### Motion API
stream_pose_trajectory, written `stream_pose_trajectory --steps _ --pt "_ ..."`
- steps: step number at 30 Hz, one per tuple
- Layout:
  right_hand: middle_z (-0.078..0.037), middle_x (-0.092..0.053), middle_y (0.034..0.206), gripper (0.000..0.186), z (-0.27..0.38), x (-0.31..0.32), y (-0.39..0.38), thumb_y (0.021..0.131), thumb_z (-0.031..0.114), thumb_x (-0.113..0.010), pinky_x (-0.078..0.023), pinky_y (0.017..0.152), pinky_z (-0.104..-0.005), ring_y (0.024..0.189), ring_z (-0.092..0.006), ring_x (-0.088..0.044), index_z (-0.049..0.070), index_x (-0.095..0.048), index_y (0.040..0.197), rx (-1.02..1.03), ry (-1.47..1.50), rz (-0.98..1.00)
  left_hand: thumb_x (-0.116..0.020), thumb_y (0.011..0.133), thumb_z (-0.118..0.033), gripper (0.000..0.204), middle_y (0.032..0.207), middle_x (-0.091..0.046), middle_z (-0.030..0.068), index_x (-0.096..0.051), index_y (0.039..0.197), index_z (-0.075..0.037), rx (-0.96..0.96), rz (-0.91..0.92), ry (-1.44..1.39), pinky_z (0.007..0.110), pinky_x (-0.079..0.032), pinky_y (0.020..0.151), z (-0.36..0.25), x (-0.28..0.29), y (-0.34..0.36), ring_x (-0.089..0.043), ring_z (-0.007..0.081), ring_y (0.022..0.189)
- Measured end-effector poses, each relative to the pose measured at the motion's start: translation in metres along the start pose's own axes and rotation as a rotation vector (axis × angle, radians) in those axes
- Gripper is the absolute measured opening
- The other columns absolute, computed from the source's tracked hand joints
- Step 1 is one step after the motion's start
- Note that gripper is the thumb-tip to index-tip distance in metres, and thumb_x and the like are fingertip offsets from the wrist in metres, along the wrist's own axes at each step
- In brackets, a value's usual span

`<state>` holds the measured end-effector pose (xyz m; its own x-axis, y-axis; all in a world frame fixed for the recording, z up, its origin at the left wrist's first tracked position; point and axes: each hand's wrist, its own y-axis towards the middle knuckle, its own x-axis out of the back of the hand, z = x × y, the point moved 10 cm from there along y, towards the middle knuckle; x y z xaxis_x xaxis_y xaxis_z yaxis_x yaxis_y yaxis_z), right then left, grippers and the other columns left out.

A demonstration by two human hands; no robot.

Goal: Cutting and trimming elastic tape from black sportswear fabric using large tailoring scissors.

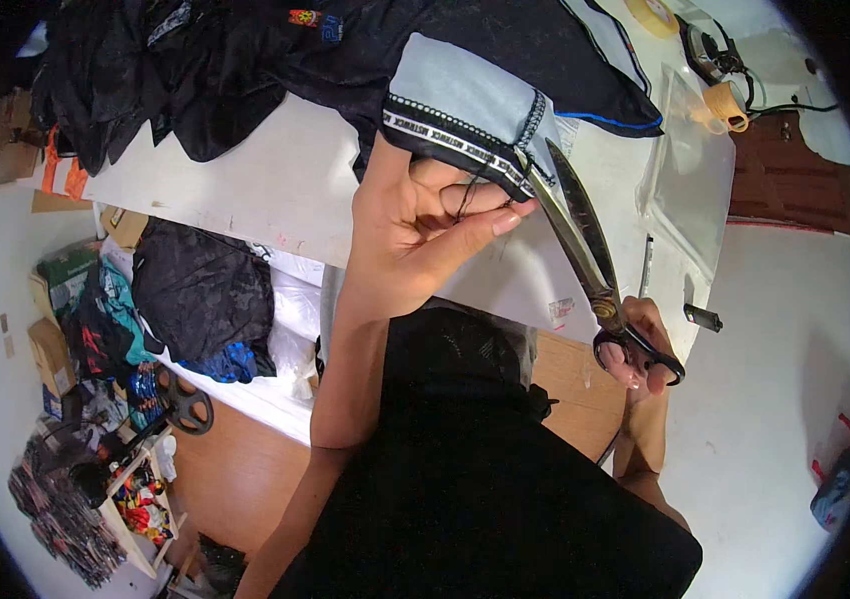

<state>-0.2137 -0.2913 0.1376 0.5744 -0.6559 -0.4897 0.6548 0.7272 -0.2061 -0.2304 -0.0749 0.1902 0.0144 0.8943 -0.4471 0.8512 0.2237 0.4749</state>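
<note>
My left hand (410, 225) is closed on the hem of a black garment (585, 75), holding up a light grey section (465, 85) edged with a black-and-white lettered band. Dark loose threads dangle by the thumb and fingers. My right hand (648, 344) grips large fabric scissors (577, 235) by their black handles. The scissor blades are parted, with their tips at the corner of the hem, beside the dark stitched seam. Whether the blades touch a thread I cannot tell.
More black cloth (165, 85) spreads over the white table (245, 190). A clear plastic sheet (685, 190), a tape roll (727, 105) and a small black object (703, 317) lie at the right. Piled garments (200, 275) and a black handwheel (185, 401) stand lower left.
</note>
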Motion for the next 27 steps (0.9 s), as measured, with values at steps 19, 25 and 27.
stream_pose_trajectory --steps 19,25,27 --pt "0.003 -0.046 0.042 0.062 -0.008 0.008 -0.004 0.049 0.053 -0.086 -0.024 0.034 -0.0179 0.033 -0.0049 -0.04 0.004 -0.049 0.061 -0.038 -0.213 0.101 -0.065 0.069 0.019 0.055 0.104 -0.06 0.0129 -0.044 0.118 0.004 -0.057 -0.28 0.036 0.028 -0.055 0.078 -0.004 0.011 0.004 -0.063 0.0184 0.088" --pt "0.003 -0.046 0.042 0.063 -0.006 0.01 -0.007 0.049 0.057 -0.084 -0.026 0.033 -0.018 0.033 -0.0056 -0.042 0.005 -0.05 0.061 -0.024 -0.164 0.085 -0.061 0.075 0.017 0.048 0.104 -0.06 0.0153 -0.043 0.118 0.005 0.037 -0.258 -0.049 0.031 -0.054 0.082 0.002 0.002 0.005 -0.062 0.019 0.09" --pt "0.003 -0.046 0.042 0.064 -0.005 0.012 -0.01 0.049 0.058 -0.083 -0.027 0.033 -0.018 0.033 -0.0057 -0.042 0.006 -0.05 0.061 0.013 -0.159 0.04 -0.059 0.077 0.015 0.046 0.102 -0.06 0.0156 -0.041 0.119 0.005 0.047 -0.209 -0.099 0.036 -0.054 0.084 0.002 -0.003 0.007 -0.062 0.0188 0.09"
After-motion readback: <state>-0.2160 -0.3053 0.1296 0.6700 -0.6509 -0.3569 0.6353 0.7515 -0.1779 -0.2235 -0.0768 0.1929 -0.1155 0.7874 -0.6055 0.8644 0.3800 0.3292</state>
